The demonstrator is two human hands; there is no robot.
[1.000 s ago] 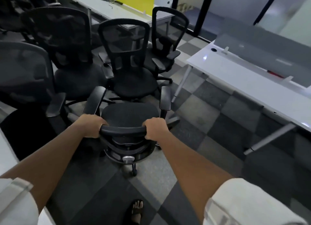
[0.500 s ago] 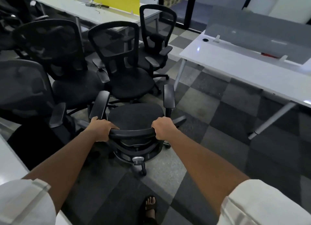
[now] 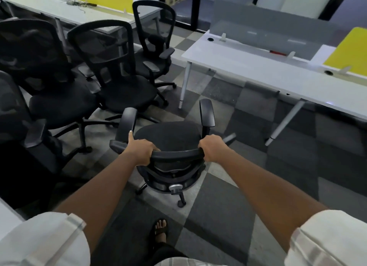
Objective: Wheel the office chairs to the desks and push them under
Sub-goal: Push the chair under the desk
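Step in hand: the person was wheeling one office chair (image 3: 168, 138) away from the group of chairs, toward the white desk (image 3: 258, 71).
Left hand (image 3: 140, 149): it gripped the left end of the top bar of the chair's back, fingers curled round it, thumb lying along the side.
Right hand (image 3: 211, 148): it gripped the right end of the same bar, fingers curled.
Chair: directly in front of both hands, seat facing away, not yet at the desk.
Desk: ahead and to the right of the right hand, well apart from the chair.
Other chairs (image 3: 123, 73): ahead and to the left of the left hand, standing close together.
Next move: probably to turn the chair to the right, then push it straight between the desk legs (image 3: 185, 83).
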